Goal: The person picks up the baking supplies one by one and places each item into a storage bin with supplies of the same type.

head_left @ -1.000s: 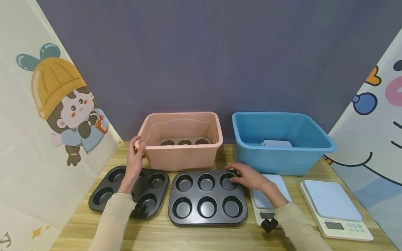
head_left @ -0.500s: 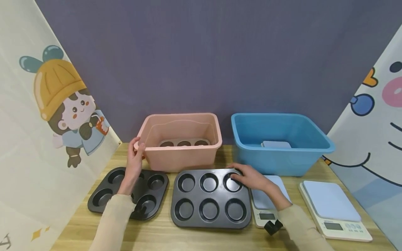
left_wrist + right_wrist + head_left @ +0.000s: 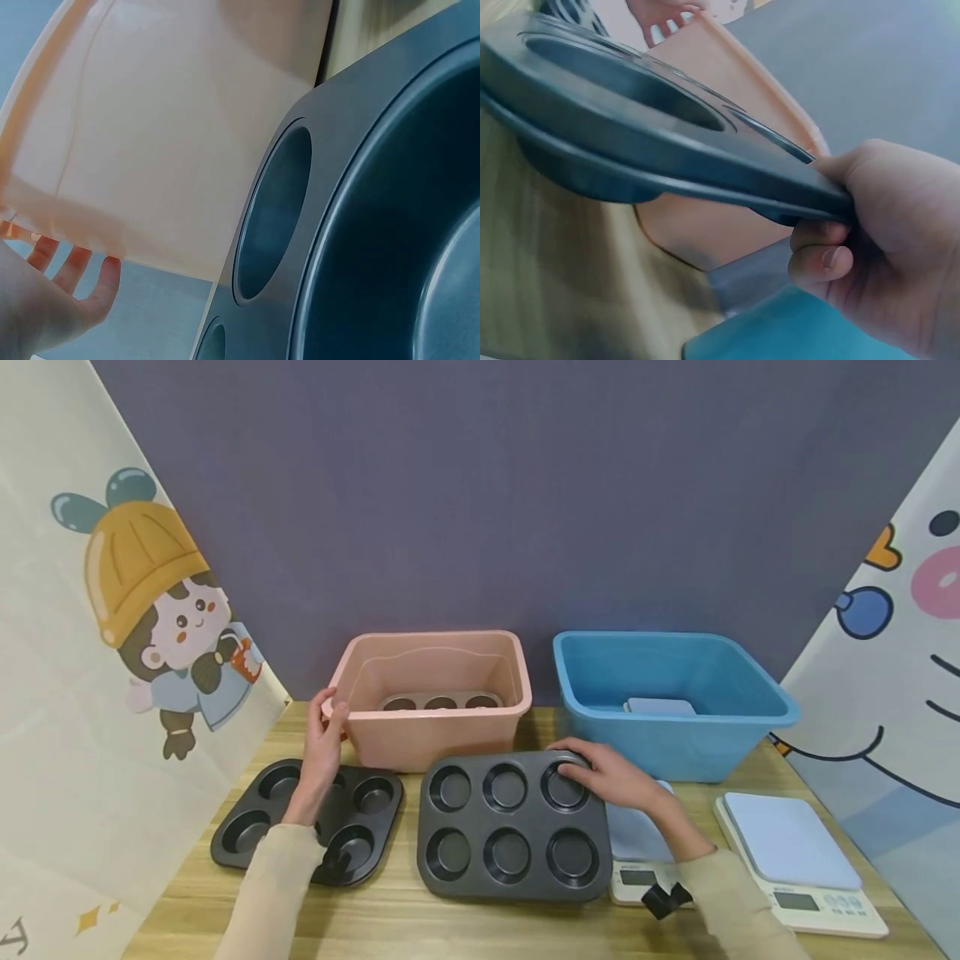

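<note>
My right hand [image 3: 615, 781] pinches the far right corner of the muffin pan [image 3: 513, 827] in the middle of the frame, thumb on top and fingers [image 3: 821, 259] curled under the rim. That side looks lifted a little off the table [image 3: 450, 927] (the right wrist view shows the pan tilted up over the wood). My left hand [image 3: 324, 739] holds the left corner of the pink bin [image 3: 435, 693], fingers hooked over its edge, just above a second pan [image 3: 307, 818] at the lower left. The pan I hold looks like stiff dark metal, so I think it will not bend, but held by one corner it may feel heavy and want to tip. The coating looks smooth, maybe slippery, so the flat rim is the best place to hold. A scale [image 3: 637, 843] sits partly under my right wrist, another scale [image 3: 795, 860] is at the lower right, and a blue bin [image 3: 667, 693] stands behind them.
</note>
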`<action>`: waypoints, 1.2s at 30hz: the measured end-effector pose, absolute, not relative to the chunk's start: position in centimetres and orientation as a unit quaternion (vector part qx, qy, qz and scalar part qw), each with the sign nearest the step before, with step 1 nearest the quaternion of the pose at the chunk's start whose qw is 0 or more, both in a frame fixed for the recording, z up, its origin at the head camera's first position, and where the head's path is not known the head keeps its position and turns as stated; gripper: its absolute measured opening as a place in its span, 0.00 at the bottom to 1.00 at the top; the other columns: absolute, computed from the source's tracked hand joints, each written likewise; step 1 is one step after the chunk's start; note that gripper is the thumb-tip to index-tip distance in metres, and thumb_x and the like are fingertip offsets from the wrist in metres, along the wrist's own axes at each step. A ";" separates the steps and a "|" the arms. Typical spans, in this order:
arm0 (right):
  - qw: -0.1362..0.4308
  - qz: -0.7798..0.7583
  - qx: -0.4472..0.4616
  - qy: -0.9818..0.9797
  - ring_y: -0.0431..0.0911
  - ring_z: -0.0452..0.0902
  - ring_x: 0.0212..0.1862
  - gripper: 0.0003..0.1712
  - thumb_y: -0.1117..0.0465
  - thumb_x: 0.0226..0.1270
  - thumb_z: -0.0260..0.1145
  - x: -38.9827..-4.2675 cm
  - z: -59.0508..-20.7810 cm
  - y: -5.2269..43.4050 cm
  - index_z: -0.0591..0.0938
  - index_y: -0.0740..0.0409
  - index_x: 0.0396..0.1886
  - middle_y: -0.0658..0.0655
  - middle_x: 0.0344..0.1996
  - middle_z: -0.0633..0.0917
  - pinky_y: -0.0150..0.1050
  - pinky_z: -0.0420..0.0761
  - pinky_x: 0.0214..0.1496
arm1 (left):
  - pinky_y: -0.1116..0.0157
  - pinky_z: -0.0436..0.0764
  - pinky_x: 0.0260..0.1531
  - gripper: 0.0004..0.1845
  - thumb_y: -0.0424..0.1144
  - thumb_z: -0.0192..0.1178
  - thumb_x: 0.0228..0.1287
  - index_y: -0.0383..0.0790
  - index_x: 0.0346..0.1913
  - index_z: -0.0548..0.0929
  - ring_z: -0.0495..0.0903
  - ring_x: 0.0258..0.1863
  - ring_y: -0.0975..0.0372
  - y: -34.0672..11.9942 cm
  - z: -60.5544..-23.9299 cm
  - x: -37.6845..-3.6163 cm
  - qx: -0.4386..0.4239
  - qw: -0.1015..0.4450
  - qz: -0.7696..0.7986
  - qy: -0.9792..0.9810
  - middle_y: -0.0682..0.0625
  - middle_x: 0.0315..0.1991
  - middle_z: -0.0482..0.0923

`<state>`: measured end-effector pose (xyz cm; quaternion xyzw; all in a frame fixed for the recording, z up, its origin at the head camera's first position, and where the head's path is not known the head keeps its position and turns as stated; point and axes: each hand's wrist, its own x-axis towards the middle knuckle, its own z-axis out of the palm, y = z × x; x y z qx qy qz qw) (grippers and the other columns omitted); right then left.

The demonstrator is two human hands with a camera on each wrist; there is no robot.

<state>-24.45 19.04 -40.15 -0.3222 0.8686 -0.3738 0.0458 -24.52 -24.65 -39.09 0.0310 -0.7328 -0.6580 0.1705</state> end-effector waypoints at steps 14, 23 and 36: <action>-0.019 -0.423 -0.262 0.867 0.42 0.81 0.47 0.21 0.50 0.77 0.57 -22.5 -36.3 20.5 0.75 0.42 0.66 0.51 0.53 0.83 0.40 0.79 0.50 | 0.63 0.69 0.51 0.27 0.44 0.47 0.78 0.47 0.75 0.56 0.66 0.55 0.66 -25.3 -40.5 -25.7 0.031 0.157 -0.667 -0.728 0.47 0.67 0.59; -0.046 -0.449 -0.259 0.854 0.42 0.84 0.39 0.21 0.52 0.77 0.57 -21.2 -33.7 19.7 0.74 0.44 0.67 0.54 0.50 0.84 0.36 0.80 0.45 | 0.59 0.68 0.53 0.28 0.43 0.46 0.78 0.43 0.75 0.55 0.66 0.55 0.67 -25.0 -39.8 -24.7 0.010 0.157 -0.670 -0.726 0.40 0.72 0.56; -0.133 -0.416 -0.250 0.864 0.39 0.83 0.38 0.22 0.52 0.77 0.58 -22.3 -29.9 19.8 0.75 0.44 0.67 0.55 0.50 0.85 0.32 0.79 0.40 | 0.59 0.69 0.52 0.27 0.42 0.46 0.78 0.42 0.74 0.56 0.66 0.53 0.66 -24.7 -40.1 -24.5 0.007 0.160 -0.670 -0.725 0.43 0.68 0.59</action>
